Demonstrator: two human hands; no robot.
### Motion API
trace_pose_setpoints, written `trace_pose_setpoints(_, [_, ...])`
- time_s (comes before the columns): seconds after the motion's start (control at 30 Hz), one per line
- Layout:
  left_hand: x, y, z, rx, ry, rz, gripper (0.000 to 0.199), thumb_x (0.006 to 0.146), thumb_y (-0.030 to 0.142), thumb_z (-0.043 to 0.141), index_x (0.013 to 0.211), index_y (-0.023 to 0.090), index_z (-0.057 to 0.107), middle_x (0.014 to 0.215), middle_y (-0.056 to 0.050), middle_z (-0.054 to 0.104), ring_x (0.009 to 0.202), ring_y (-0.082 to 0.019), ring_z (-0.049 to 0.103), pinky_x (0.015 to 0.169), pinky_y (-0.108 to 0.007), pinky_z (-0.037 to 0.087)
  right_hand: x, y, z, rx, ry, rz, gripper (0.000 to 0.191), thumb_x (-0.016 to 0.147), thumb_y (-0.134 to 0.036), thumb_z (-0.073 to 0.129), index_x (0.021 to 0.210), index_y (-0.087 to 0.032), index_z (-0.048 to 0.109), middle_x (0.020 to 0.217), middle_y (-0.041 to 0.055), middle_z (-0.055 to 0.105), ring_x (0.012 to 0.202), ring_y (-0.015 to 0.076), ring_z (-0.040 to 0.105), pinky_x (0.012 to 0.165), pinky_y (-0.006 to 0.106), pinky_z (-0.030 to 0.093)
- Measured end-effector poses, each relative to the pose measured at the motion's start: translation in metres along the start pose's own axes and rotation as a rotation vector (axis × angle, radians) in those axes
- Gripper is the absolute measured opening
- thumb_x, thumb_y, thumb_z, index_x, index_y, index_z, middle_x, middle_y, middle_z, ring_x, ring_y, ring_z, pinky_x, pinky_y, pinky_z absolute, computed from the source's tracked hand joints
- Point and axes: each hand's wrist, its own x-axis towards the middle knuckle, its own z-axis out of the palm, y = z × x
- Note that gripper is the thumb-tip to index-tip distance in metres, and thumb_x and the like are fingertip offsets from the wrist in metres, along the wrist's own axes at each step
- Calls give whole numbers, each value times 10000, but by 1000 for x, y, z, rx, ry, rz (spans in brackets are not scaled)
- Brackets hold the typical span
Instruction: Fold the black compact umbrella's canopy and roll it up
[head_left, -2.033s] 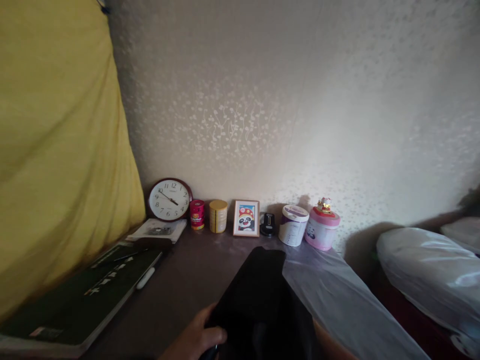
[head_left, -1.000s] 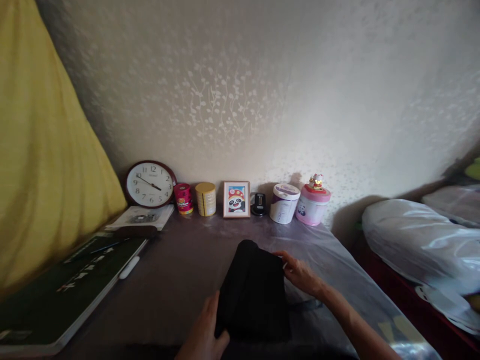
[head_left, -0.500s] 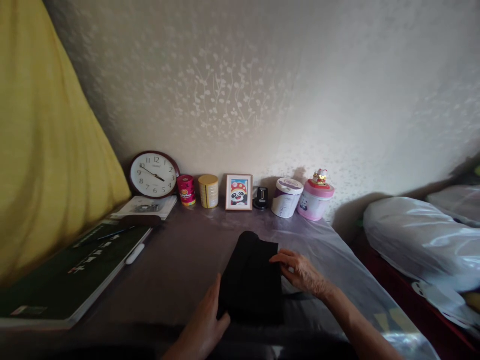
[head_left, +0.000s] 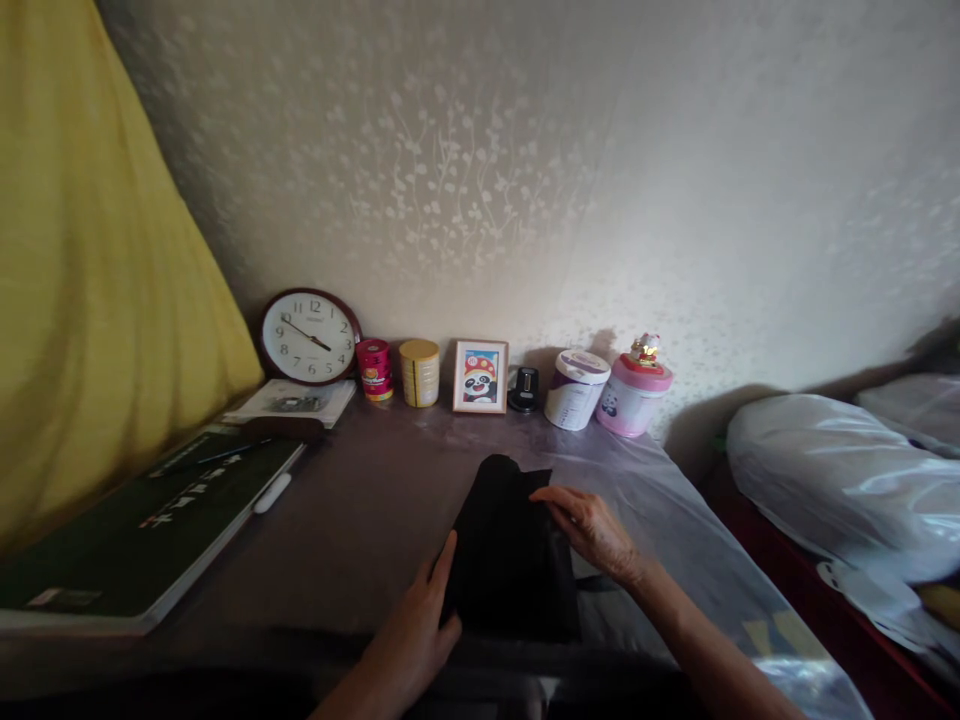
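A dark black piece (head_left: 510,560), folded and looking like cloth, lies at the front middle of the table. Along its left edge is my left hand (head_left: 412,625), thumb over the near corner and fingers against the side, gripping it. My right hand (head_left: 592,530) pinches its upper right edge between thumb and fingertips, so that edge is bent slightly up. Folds within the black surface are too dark to make out. Under my right wrist, a pale, partly covered thing (head_left: 581,565) shows beside the cloth.
A wall clock (head_left: 311,337), a pink can (head_left: 374,370), a yellow tin (head_left: 419,373), a panda picture frame (head_left: 480,377), a small black device (head_left: 524,389) and two tubs (head_left: 577,389) line the wall. A large green book (head_left: 150,530) lies left; plastic bags (head_left: 847,480) are right.
My right hand has moved a little left, drawing the cloth's upper right edge inward. My left hand stays at the left edge. The view has shifted slightly.
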Motion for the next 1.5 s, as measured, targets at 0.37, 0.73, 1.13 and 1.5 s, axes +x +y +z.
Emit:
trace_pose_setpoints(0.37, [1,1,2,108,-19,-43,770,674,164,424,1394,127,154,1404,-176,331,1215,-252,428,978,-374,357,68,-22,45,-104,120,-53,259,936,-226,341,1042,-229,577,970,40,610,838,129,599,720,216,455])
trace_pose_setpoints(0.73, [-1,11,2,152,-48,-136,716,673,168,438,1364,148,252,1394,-156,361,1121,-248,519,926,-322,383,89,-35,95,-368,81,-90,195,917,-177,393,970,-232,573,923,32,589,784,126,567,654,195,425])
trace_pose_setpoints(1.13, [-12,16,-11,647,55,-68,516,821,226,419,1331,219,341,1470,-142,208,1184,-253,472,875,-330,468,88,-34,94,-473,-81,-118,154,907,-182,415,928,-211,565,920,33,592,833,147,540,677,221,415])
trace_pose_setpoints(1.5, [-3,26,3,779,-216,-92,883,654,-58,341,1396,291,15,1489,-85,2,955,-199,604,726,-306,536,81,-37,94,-293,70,-97,217,928,-224,383,1054,-196,557,909,44,633,858,147,577,743,241,456])
